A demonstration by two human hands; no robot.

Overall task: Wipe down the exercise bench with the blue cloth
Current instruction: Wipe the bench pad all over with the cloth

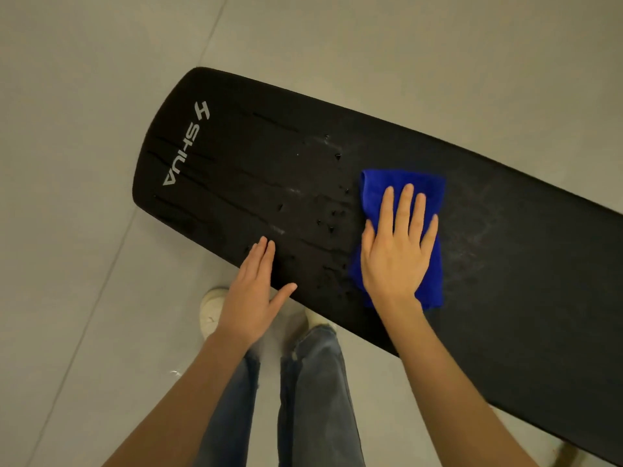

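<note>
A long black exercise bench point(256, 156) with a white logo near its rounded left end runs from the upper left to the lower right. Small dark nicks and pale smears mark its middle. A folded blue cloth point(435, 197) lies on the bench pad at the centre. My right hand point(396, 251) presses flat on the cloth with straight, spread fingers. My left hand point(254, 291) rests flat on the bench's near edge, left of the cloth, with straight fingers and nothing in it.
The bench stands on a pale grey tiled floor point(84, 230) with thin joint lines. My legs in blue jeans point(310, 392) and light shoes point(210, 310) stand close to the bench's near edge, partly under it.
</note>
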